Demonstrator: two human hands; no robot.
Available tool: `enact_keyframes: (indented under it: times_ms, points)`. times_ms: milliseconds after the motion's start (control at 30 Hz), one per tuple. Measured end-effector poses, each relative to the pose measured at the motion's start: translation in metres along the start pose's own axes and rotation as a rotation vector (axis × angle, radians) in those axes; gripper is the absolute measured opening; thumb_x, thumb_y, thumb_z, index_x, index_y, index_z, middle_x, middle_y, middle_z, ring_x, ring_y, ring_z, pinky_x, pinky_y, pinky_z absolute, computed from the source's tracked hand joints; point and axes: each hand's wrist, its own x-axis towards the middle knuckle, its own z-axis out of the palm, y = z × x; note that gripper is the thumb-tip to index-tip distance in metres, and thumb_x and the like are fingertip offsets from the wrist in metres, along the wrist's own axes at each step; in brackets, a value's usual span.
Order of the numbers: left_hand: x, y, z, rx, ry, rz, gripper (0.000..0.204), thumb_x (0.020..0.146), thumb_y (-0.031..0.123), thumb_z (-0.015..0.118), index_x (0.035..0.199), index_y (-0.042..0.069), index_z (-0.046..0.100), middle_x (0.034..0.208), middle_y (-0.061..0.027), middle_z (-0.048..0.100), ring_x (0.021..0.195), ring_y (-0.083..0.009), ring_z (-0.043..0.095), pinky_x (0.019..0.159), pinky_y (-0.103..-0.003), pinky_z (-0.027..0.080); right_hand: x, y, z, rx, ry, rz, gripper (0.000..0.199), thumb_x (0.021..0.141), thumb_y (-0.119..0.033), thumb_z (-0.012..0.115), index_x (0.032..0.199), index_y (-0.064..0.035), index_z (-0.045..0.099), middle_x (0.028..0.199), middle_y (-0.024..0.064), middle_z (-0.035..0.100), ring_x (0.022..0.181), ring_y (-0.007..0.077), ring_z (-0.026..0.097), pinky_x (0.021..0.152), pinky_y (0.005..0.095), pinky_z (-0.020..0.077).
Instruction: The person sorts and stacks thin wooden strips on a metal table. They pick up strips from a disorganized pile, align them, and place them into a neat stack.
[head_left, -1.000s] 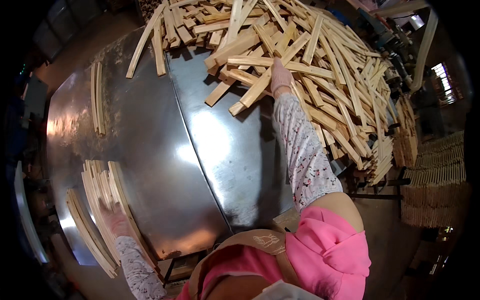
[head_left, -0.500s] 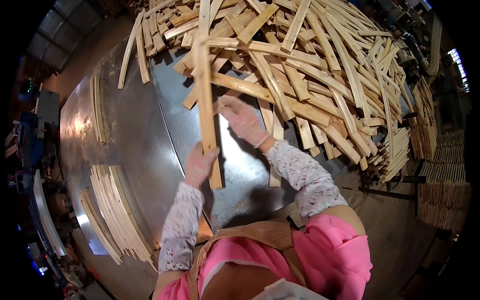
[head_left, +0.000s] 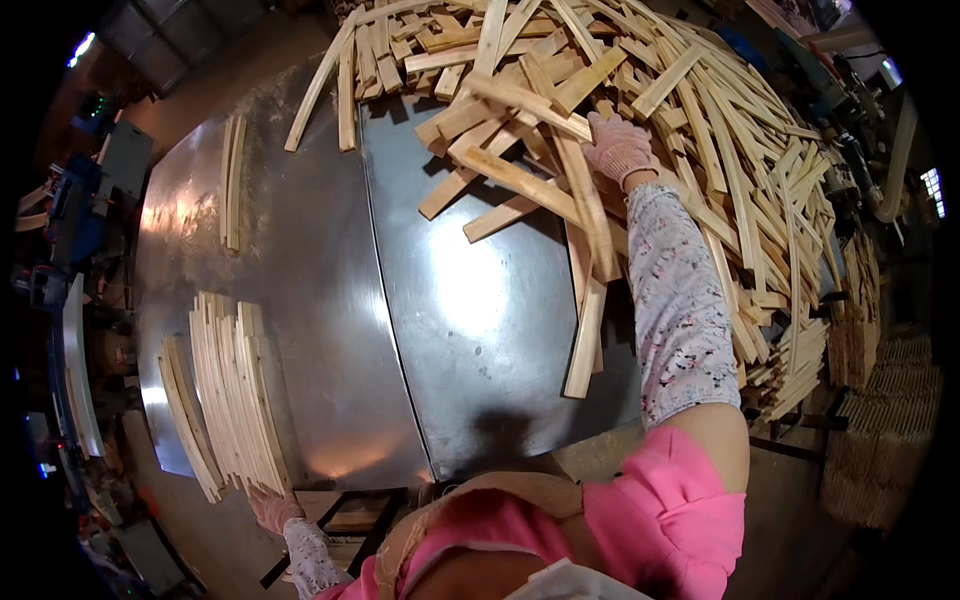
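Note:
At the near left, my left hand [head_left: 272,508], in a pale pink glove, is at the near end of a row of wooden slats [head_left: 228,390] lying side by side. It appears closed round the end of the rightmost slat; its fingertips are partly hidden. My right hand [head_left: 618,148], gloved alike, reaches far forward into a big jumbled pile of wooden slats [head_left: 715,170]. Its fingers are curled at the end of a short slat [head_left: 530,103] on top of the pile.
A metal-topped table [head_left: 320,240] with a seam down it carries the wood. Two slats [head_left: 232,185] lie apart at the far left, and a few more [head_left: 188,420] lie left of the row. Stacked slats [head_left: 890,410] stand at the right, and machinery lines the left side.
The long slat held upright before me has gone from there. My left hand has moved down-left to the row, and my right hand has reached forward and right into the pile.

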Motion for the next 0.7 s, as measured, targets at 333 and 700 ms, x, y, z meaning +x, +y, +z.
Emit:
enact_keyframes:
  times_ms: [333, 700]
  points:
    - [-0.02, 0.27, -0.024, -1.141, -0.196, 0.282, 0.06, 0.096, 0.016, 0.075, 0.149, -0.003, 0.055, 0.148, -0.022, 0.062, 0.139, -0.0336, 0.059, 0.117, -0.043, 0.047, -0.093, -0.113, 0.034, 0.279, -0.011, 0.144, 0.08, 0.091, -0.038, 0.077, 0.155, -0.0039, 0.044, 0.133, 0.0273, 0.069, 0.122, 0.0418, 0.07, 0.102, 0.0505, 0.0552]
    - [-0.038, 0.394, -0.063, -1.615, -1.43, 0.175, 0.043, 0.102, 0.037, 0.067, 0.13, 0.005, 0.058, 0.095, -0.0087, 0.066, 0.072, -0.0186, 0.063, 0.064, -0.034, 0.055, -0.257, -0.281, 0.092, 1.769, -0.654, 0.185, 0.052, 0.099, -0.017, 0.067, 0.147, 0.0003, 0.057, 0.096, 0.0097, 0.067, 0.071, 0.0147, 0.063, 0.062, 0.0298, 0.0558]
